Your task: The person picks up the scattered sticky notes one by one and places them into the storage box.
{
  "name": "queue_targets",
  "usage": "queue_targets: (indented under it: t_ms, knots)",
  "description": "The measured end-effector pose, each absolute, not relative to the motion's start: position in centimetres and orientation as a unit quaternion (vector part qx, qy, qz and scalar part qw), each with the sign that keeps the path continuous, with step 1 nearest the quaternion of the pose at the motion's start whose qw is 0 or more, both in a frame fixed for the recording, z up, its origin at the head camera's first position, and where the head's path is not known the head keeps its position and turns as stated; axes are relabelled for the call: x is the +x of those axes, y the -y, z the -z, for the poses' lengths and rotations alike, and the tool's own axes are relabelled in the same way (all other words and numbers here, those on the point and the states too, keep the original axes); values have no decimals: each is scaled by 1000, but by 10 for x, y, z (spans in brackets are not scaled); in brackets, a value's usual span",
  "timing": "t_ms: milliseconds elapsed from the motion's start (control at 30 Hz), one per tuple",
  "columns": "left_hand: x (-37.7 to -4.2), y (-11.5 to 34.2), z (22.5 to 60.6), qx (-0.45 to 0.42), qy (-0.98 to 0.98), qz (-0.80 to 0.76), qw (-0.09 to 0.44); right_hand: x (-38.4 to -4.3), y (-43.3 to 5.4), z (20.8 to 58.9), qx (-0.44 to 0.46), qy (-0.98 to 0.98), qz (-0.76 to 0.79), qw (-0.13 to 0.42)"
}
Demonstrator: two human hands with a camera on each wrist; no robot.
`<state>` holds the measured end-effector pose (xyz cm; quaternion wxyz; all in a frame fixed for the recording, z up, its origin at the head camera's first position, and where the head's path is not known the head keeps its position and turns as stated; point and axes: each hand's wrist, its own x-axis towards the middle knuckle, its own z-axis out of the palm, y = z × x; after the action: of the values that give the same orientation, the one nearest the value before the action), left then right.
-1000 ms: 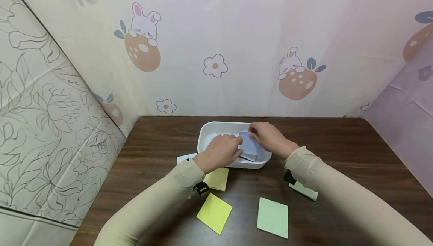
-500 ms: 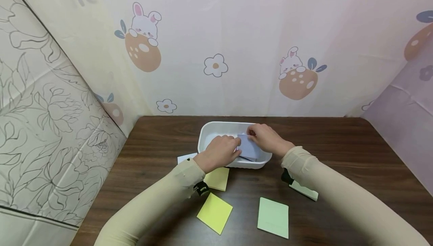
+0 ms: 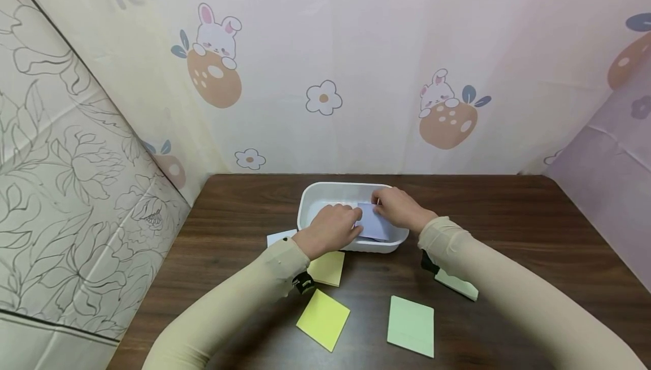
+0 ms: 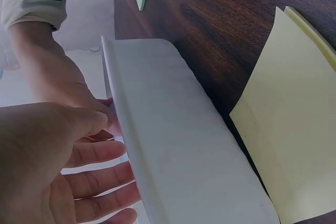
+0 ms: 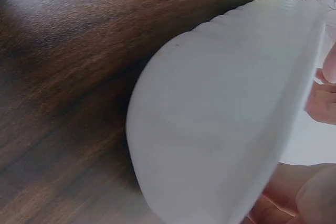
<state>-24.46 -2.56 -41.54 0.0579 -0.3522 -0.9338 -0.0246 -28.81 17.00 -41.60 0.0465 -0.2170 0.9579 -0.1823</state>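
Note:
A white plastic tray stands near the back of the table. Inside its right half lies a pale blue paper pad, like sticky notes, with a dark gap under its front edge. My right hand pinches this pad at its upper right edge. My left hand reaches over the tray's front wall beside the pad's left edge, its thumb and index finger apart. In the left wrist view its fingers are loosely extended behind the tray wall. The right wrist view mostly shows the tray's outer wall.
In front of the tray lie a pale yellow pad, a bright yellow pad and a light green pad. Another green pad is partly under the right forearm. A white pad sits left of the tray.
The blue pad has sunk slightly and shifted a little left and down in the tray. My right hand has moved slightly left with it. My left hand has barely moved.

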Motion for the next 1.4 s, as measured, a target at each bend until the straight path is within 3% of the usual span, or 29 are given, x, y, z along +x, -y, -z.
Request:
queue_targets:
  t_ms: [767,1400]
  knots:
    - [-250,24,424,-342,938,34,40,-295,-165,428,-210,-968,124,55]
    - [-252,25,425,-337,940,34,30,-292,-164,427,-218,-968,123,29]
